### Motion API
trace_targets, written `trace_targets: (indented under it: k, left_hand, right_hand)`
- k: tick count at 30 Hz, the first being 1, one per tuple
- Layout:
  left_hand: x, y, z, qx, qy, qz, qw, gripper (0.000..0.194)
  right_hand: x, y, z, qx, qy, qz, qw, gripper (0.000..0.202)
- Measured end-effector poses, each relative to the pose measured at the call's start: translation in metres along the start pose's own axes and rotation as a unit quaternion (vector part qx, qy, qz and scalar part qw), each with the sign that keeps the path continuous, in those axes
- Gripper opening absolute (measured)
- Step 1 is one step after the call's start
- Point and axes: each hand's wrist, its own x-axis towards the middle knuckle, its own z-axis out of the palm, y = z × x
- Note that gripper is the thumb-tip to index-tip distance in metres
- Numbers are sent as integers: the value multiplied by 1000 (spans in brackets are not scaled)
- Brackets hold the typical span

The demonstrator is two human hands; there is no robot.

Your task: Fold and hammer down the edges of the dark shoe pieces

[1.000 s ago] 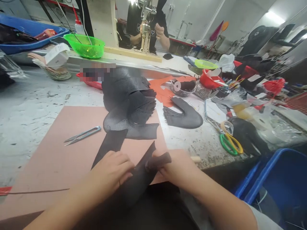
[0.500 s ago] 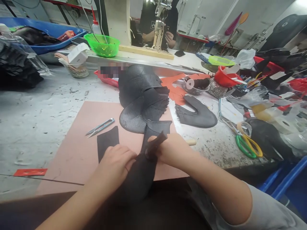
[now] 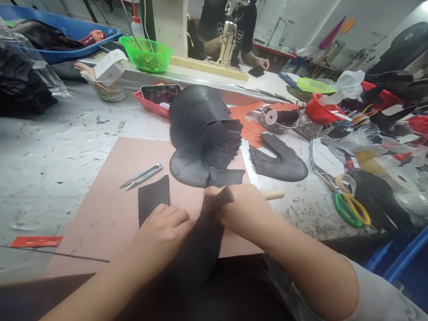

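Note:
A black leather piece [image 3: 203,245], which looks like a shoe upper, hangs over the table's front edge between my hands. My left hand [image 3: 167,229] pinches its left edge. My right hand [image 3: 239,207] grips its upper end, where a strip is folded over the fingers. A pale wooden handle [image 3: 274,194] shows beyond my right wrist; whether I hold it is hidden. Behind my hands lies an overlapping stack of black leather uppers [image 3: 200,113]. Left of it, thread snips [image 3: 142,177] and a small black leather piece [image 3: 154,196] rest on a pink mat [image 3: 100,196].
To the right lie a U-shaped black upper [image 3: 287,165] and scissors with green and yellow handles [image 3: 351,209]. A red tray [image 3: 150,104] holding a phone and a green bowl [image 3: 145,55] stand behind. Across the bench, a person sits at a sewing machine [image 3: 229,40].
The view has shifted slightly. My hands still hold the leather piece, which has turned a little, and more of the wooden handle shows. The other person's hand has moved right to a black piece.

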Motion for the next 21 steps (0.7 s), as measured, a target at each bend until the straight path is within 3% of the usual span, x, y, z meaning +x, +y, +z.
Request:
trace_targets:
  k: [3, 8, 13, 21]
  left_hand:
    - [1, -2, -3, 5, -17, 7, 1000, 27]
    - [5, -8, -8, -51, -96, -18, 994, 23]
    - [6, -12, -14, -78, -94, -6, 993, 26]
    - [3, -18, -23, -90, -127, 2, 988, 24]
  right_hand:
    - [1, -3, -4, 5, -4, -24, 1000, 12]
    - [1, -6, -8, -6, -9, -22, 1000, 12]
    - [1, -8, -6, -1, -46, -42, 998, 12]
    - [2, -20, 0, 16, -52, -48, 997, 11]
